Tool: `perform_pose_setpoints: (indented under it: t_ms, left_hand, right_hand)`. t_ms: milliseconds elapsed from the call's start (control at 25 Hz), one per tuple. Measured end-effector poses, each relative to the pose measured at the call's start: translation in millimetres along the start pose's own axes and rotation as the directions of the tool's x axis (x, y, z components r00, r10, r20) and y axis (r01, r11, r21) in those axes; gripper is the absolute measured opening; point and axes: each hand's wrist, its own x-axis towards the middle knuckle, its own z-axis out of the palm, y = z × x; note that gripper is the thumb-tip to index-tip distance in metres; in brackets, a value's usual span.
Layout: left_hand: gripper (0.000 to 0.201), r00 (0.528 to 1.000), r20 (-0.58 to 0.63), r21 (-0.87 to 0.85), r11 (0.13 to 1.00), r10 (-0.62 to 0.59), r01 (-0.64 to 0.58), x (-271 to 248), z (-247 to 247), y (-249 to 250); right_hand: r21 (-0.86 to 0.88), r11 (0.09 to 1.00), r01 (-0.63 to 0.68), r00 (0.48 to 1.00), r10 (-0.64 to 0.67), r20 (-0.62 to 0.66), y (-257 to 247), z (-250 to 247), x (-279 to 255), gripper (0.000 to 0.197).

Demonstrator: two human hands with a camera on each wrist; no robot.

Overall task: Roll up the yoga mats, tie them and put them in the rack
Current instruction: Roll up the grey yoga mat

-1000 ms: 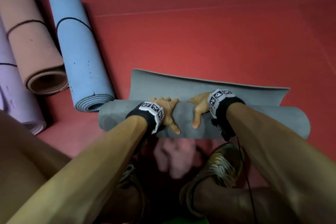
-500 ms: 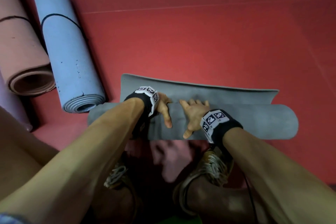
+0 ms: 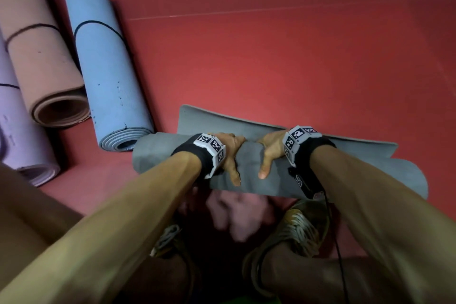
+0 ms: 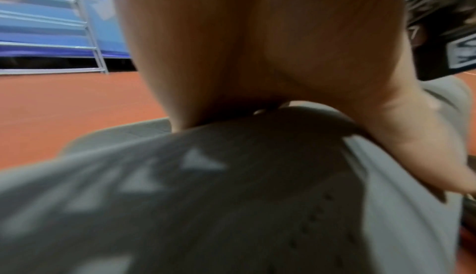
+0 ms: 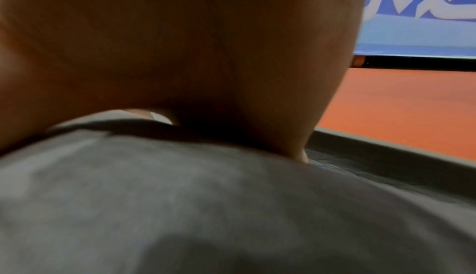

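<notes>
Here the grey mat [image 3: 370, 175] lies crosswise, both hands gripping.

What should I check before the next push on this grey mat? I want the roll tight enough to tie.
1. Both hands on the roll: ok. The left hand and right hand grip the grey mat side by side at its middle.
2. Mat left to roll: not ok, a short flap lies flat beyond the roll.
3. Roll ends even: cannot tell, the arms cover parts of it.
4. Floor ahead free: ok, bare red floor beyond the flap.
5. Clear of the blue mat: not ok, the roll's left end lies against the blue mat's end.
6. Tie at hand: cannot tell, none in view.
</notes>
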Motion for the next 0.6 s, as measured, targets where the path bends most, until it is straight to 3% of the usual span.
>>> perform_pose_setpoints:
  t_ms: [120, 200, 280, 360, 480, 560, 600]
  left_hand:
    - [0.091, 0.999, 0.048, -0.124, 0.992, 0.015, -0.009, 3.8, -9.3, -2.4]
    - [0.077, 0.991, 0.129, -0.227, 0.974, 0.018, 0.011, 9.7, -16.8, -6.3]
    - [0.069, 0.975, 0.224, -0.342, 0.938, 0.016, 0.063, 14.8, -23.3, -8.5]
    - [0.075, 0.963, 0.269, -0.363, 0.927, 0.012, 0.089, 17.0, -27.7, -8.6]
    - [0.069, 0.954, 0.299, -0.413, 0.902, 0.004, 0.126, 14.7, -25.4, -7.8]
    - [0.078, 0.974, 0.224, -0.400, 0.911, -0.008, 0.099, 9.9, -22.5, -4.9]
    - [0.090, 0.988, 0.153, -0.305, 0.951, -0.012, 0.059, 8.0, -18.7, -2.9]
  right_hand:
    - [-0.001, 1.000, 0.009, 0.995, -0.009, -0.103, 9.4, 8.8, 1.7, 0.090]
    - [-0.194, 0.980, -0.036, 0.971, -0.012, -0.238, 20.9, 20.1, -7.4, 0.120]
    - [-0.339, 0.931, -0.136, 0.939, 0.012, -0.344, 32.3, 34.5, -21.0, 0.137]
    - [-0.352, 0.918, -0.182, 0.914, 0.026, -0.405, 36.3, 43.7, -30.2, 0.139]
    - [-0.293, 0.939, -0.178, 0.904, 0.038, -0.427, 29.3, 40.4, -30.6, 0.127]
    - [-0.236, 0.959, -0.157, 0.920, 0.055, -0.387, 25.3, 25.8, -28.1, 0.115]
    - [-0.182, 0.975, -0.126, 0.938, 0.057, -0.343, 25.5, 16.3, -25.9, 0.109]
